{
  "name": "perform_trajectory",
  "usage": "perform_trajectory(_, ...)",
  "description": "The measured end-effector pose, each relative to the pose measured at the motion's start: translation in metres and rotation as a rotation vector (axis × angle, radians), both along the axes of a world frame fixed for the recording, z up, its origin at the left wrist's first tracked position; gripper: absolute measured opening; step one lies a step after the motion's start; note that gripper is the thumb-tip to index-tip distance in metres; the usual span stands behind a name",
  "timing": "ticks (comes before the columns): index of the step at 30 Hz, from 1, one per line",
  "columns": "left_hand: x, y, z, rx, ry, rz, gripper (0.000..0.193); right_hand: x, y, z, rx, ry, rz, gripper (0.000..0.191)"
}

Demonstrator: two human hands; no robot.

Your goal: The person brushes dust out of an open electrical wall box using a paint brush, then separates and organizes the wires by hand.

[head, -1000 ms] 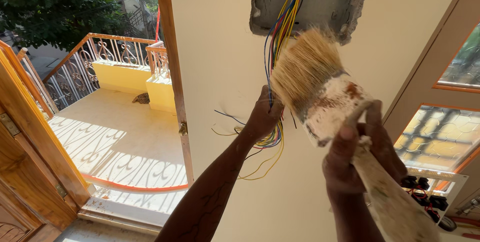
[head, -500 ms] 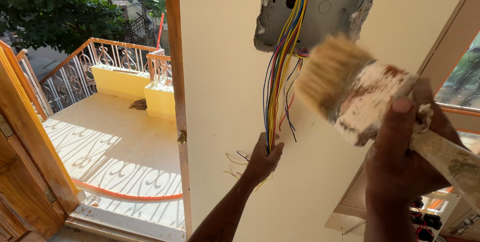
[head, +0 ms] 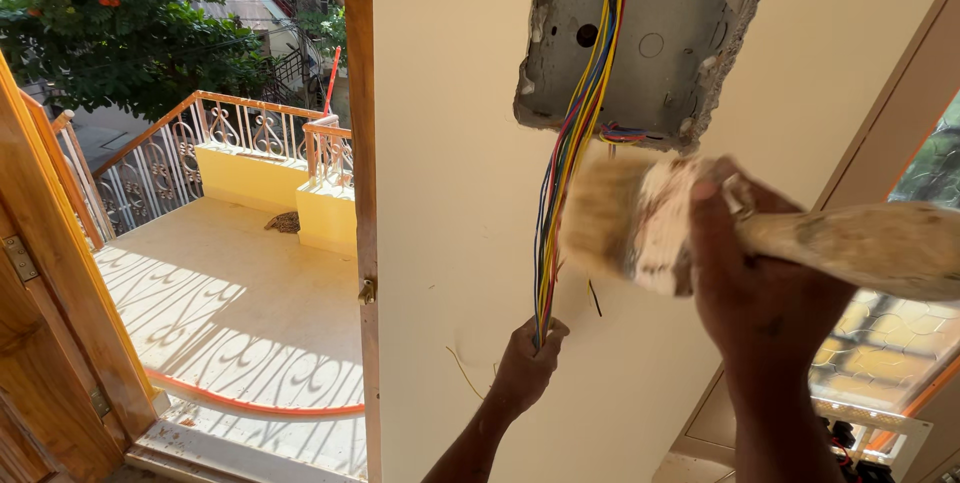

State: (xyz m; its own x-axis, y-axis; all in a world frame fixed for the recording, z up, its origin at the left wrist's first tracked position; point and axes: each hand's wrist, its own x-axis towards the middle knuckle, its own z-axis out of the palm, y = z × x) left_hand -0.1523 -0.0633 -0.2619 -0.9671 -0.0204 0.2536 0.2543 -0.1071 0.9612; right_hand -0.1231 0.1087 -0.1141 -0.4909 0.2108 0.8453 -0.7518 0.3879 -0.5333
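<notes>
The left hand (head: 527, 363) was raised against the cream wall (head: 450, 143), its fingers curled together and pinching the lower end of a bundle of wires (head: 570, 163). The wires, yellow, blue, red and other colours, ran straight up from those fingers, pulled taut, into a grey box (head: 680, 33) set in a rough-edged hole in the wall, well above the fingers. A few loose strands hung just below and beside the closed fingers.

The right hand (head: 750, 273) was closer to the camera, its fingers wrapped tight round the neck of a wide paintbrush (head: 640, 223). The paint-stained wooden handle stuck out to the right of the fingers, and the pale bristles, blurred, pointed to the left of them, just beside the wires and under the lower edge of the box. Whether the bristles touched the wires could not be told.

Far to the left of both hands stood a wooden door frame (head: 360, 193), and past it a sunlit balcony (head: 230, 293) with an ornate railing (head: 170, 163) and trees beyond.
</notes>
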Motion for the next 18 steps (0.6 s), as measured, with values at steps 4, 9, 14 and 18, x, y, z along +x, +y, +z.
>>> perform_trajectory(4,0.0,0.005,-0.005,0.033,-0.087,0.0,0.013,-0.032,-0.018,0.05,0.127,0.611,-0.082,0.03)
perform_trajectory(9,0.004,0.005,-0.019,0.057,-0.018,0.035,0.019,-0.027,-0.061,-0.055,0.298,0.401,-0.347,0.035)
perform_trajectory(14,0.011,-0.011,-0.051,-0.398,-0.041,0.317,0.012,-0.017,-0.062,-0.201,0.503,-0.249,-0.054,0.034)
perform_trajectory(18,0.021,-0.003,-0.081,-0.475,-0.209,0.368,0.019,-0.022,-0.029,-0.172,0.45,-0.477,-0.017,0.034)
